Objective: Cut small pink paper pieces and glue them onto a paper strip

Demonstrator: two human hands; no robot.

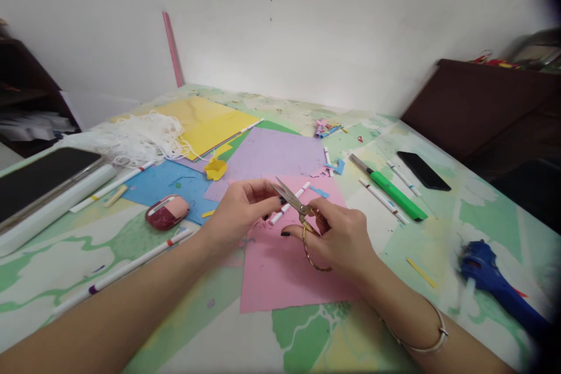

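Scissors (302, 209), grasped by R hand (344, 234) fingers, are pointing at L hand (236, 210) fingers (can't tell grip), poss. nicking them if slipping.

Rightward, green cutter (395, 192) in the way

Bare forearms (144, 295), dark-polished thumbnails (285, 234), thin metallic bangle (443, 333) around the right wrist (388, 283)

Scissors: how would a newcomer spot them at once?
On the patterned table, find the pink sheet. Above it, the right hand holds the scissors. Pointed metal blades and a gold-coloured handle set them apart from the white stick nearby.
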